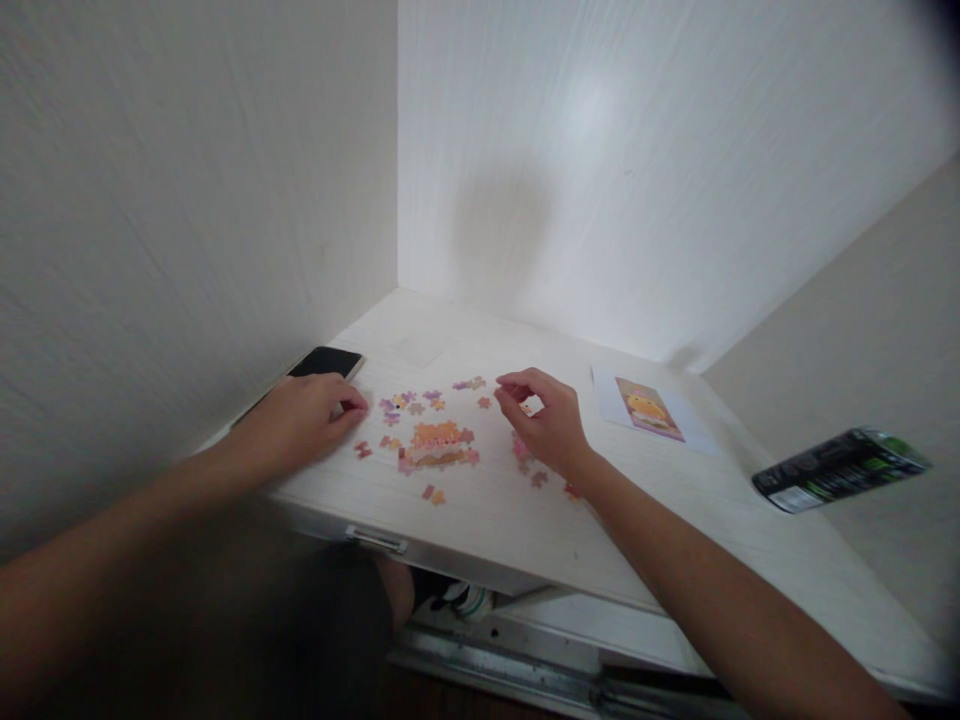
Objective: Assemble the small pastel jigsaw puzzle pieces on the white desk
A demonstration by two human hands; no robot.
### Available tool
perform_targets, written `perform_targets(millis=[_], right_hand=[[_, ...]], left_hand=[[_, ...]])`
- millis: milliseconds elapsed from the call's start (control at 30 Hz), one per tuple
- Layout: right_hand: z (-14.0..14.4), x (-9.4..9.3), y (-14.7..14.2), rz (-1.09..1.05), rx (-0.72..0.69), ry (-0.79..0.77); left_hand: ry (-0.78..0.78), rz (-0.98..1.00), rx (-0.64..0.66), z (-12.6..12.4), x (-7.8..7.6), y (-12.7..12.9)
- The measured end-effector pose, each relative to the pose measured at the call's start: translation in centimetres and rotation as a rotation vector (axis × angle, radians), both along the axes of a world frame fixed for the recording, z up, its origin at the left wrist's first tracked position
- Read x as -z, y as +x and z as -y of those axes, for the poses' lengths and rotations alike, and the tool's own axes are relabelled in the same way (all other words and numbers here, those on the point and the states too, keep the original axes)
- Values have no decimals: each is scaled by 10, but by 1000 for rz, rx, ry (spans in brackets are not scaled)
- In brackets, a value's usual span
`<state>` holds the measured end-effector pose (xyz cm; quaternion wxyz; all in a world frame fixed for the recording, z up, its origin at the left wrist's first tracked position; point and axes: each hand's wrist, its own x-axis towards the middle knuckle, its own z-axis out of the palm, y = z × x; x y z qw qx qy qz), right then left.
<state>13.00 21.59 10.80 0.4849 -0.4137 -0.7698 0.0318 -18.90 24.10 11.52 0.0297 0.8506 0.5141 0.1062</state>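
White desk (525,520) set in a corner of pale walls. Item: part-built puzzle (439,443) at centre, loose pieces (420,400) scattered around it. Left hand (300,415) lies flat beside a phone (326,362), fingers loosely curled, holding nothing visible. Right hand (544,420) has fingertips pinched together (whether on a piece, cannot tell). Risk: pieces under the right wrist could be swept off the near edge by the forearm. Reference card (646,408) and dark box (840,468) lie to the right.
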Motion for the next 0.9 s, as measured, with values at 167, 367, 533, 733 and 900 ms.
perform_targets(millis=[167,367,533,733,900], right_hand=[[0,-1,0,0,11,10],[0,-2,1,-7,17,13],[1,-3,1,21,35,6],[1,-2,2,14,31,8],[1,-3,1,12,25,4]], left_hand=[[110,-72,23,3,2,4],[47,17,160,9,0,10],[-25,26,268,18,-2,14],[-50,1,340,16,2,16],[-50,26,316,13,6,15]])
